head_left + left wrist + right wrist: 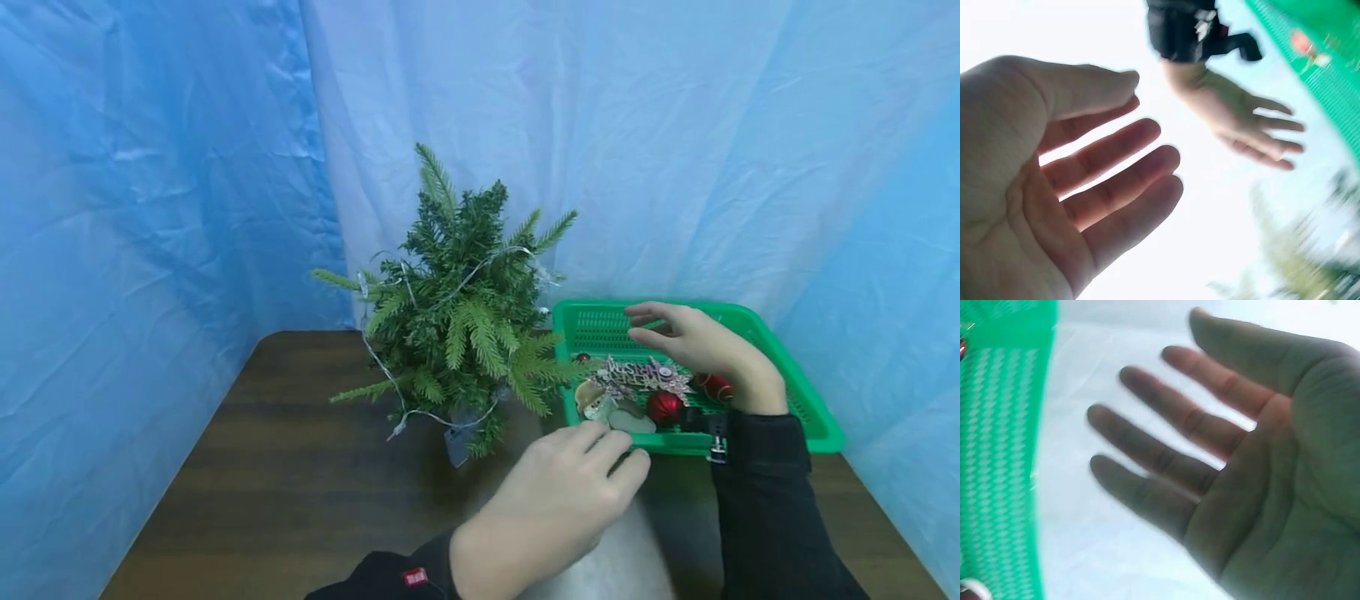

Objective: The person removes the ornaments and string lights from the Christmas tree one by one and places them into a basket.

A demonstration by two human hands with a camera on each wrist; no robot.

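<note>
plainly, both hands have their fingers loosely spread: the right hand (pixel 697 340), seen in front of the green basket (pixel 678 445), and the left hand (pixel 558 492), at five o'clock from the small tree (pixel 476 325). the basket, with a red ball (pixel 665 408) inside, lies between three and four o'clock from the tree.

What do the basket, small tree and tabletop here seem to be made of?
Basket: probably moulded plastic, slightly glossy, with evenly perforated walls. Small tree: likely plastic foliage, matte, with uniform needles. Tabletop: wood or wood-look laminate, smooth, with dark streaky grain.
</note>
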